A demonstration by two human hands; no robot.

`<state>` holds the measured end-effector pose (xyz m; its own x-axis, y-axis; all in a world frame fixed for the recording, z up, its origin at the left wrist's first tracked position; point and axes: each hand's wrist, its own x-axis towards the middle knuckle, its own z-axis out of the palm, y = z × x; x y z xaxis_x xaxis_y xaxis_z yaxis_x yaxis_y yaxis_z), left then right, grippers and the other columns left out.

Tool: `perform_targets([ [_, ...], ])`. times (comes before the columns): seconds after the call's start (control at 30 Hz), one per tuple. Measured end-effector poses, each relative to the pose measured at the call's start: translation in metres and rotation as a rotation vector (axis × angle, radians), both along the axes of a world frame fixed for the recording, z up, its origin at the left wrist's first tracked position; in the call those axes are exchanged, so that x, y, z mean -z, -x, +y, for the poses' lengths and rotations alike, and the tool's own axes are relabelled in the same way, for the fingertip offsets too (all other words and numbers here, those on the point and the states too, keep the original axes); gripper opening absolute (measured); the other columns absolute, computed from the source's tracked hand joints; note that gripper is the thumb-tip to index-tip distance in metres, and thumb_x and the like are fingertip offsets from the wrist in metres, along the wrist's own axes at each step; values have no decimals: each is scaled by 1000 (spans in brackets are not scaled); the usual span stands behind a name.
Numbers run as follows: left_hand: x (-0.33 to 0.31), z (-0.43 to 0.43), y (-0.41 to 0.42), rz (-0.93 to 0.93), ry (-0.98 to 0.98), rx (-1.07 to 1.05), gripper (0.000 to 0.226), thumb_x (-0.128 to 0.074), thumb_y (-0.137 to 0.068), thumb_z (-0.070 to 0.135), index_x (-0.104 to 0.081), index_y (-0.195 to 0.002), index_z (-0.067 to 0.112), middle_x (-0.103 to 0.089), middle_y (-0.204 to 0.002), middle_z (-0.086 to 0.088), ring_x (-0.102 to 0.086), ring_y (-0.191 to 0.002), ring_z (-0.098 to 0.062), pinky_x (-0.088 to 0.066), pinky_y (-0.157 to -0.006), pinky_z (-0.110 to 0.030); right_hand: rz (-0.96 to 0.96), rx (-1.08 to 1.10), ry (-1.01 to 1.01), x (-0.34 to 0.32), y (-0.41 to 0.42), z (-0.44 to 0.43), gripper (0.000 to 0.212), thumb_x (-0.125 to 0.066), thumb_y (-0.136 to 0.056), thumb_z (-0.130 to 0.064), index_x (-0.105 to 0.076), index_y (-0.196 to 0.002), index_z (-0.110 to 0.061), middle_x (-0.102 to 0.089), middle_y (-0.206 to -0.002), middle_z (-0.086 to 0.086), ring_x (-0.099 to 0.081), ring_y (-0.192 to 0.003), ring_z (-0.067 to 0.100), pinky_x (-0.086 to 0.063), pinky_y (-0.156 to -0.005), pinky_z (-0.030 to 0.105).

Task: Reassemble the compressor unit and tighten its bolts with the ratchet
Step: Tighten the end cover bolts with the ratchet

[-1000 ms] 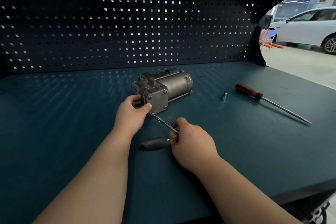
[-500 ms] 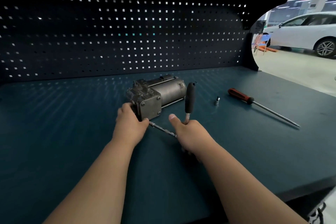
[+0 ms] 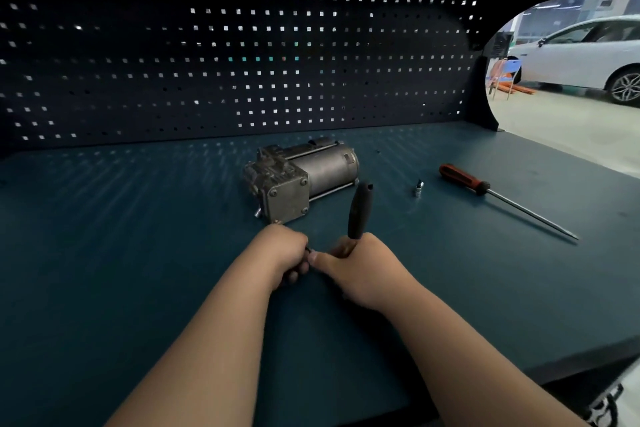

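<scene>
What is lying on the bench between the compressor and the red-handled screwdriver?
In the head view, a small metal socket stands between the compressor and the screwdriver. The black ratchet handle, held by the right hand, rises nearer the compressor.

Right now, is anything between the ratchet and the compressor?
Nothing visible. The left hand and right hand hold the ratchet just in front of the compressor, with only bench surface between them. The socket and screwdriver lie off to the right, out of the path.
</scene>
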<state>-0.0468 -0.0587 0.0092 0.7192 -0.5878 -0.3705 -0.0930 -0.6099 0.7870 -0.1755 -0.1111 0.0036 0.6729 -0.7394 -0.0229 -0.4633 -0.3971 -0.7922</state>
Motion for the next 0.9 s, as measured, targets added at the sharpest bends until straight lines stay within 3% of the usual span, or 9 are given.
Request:
perform_targets([
  [0.1,3,-1,3,31,58,-44,38,-45,-95,15,-50,-58,7,-45,-30,-2,-39,-33,-16,-29,-34,-12,-22,-24,59,0,11,8,23,-63,-83,-42,-64,-86,-19,-64,-75,-6,-62,-71,11,-49,-66,27],
  [0.17,5,0,3,34,96,-71,36,-46,-95,13,-50,-60,7,-45,-31,-1,-42,-38,-17,-30,-34,-13,12,-18,267,3,18,16,17,-57,-89,-36,-56,-95,-21,-54,-97,-7,-59,-91,17,-46,-76,27],
  [0.27,6,2,5,19,134,-80,36,-46,-91,7,-50,-56,8,-44,-31,-2,-39,-27,-15,-28,-33,-13,65,-72,583,6,23,28,19,-47,-95,-42,-44,-91,-24,-33,-95,-6,-54,-81,23,-38,-65,30],
  [0.37,7,4,6,-3,162,-60,51,-51,-87,6,-50,-37,12,-45,-33,-5,-34,-23,-14,-25,-36,-11,64,-60,664,7,22,34,26,-41,-95,-49,-51,-99,-25,-37,-93,-5,-55,-80,22,-34,-61,29],
  [0.43,7,4,6,2,164,-64,49,-52,-86,7,-51,-37,12,-47,-35,-5,-36,-26,-14,-26,-40,-14,45,-42,660,7,21,35,28,-39,-95,-51,-52,-101,-27,-40,-93,-6,-56,-79,23,-37,-60,29],
  [0.53,4,4,6,17,132,-70,35,-50,-90,13,-52,-55,9,-50,-37,-4,-41,-31,-16,-32,-44,-19,1,4,576,5,20,31,23,-43,-95,-47,-49,-93,-24,-43,-90,-7,-54,-82,23,-42,-65,32],
  [0.7,3,5,5,38,161,-131,35,-48,-95,17,-54,-63,6,-50,-35,-1,-48,-32,-15,-37,-36,-16,-77,70,389,1,19,21,16,-50,-95,-35,-53,-101,-21,-60,-103,-3,-57,-95,21,-47,-75,33],
  [0.9,4,5,9,17,185,-149,33,-51,-94,16,-53,-63,5,-49,-33,0,-47,-27,-13,-36,-33,-15,-125,96,223,0,18,15,9,-51,-95,-34,-52,-92,-25,-60,-89,-9,-57,-81,13,-42,-63,29],
])
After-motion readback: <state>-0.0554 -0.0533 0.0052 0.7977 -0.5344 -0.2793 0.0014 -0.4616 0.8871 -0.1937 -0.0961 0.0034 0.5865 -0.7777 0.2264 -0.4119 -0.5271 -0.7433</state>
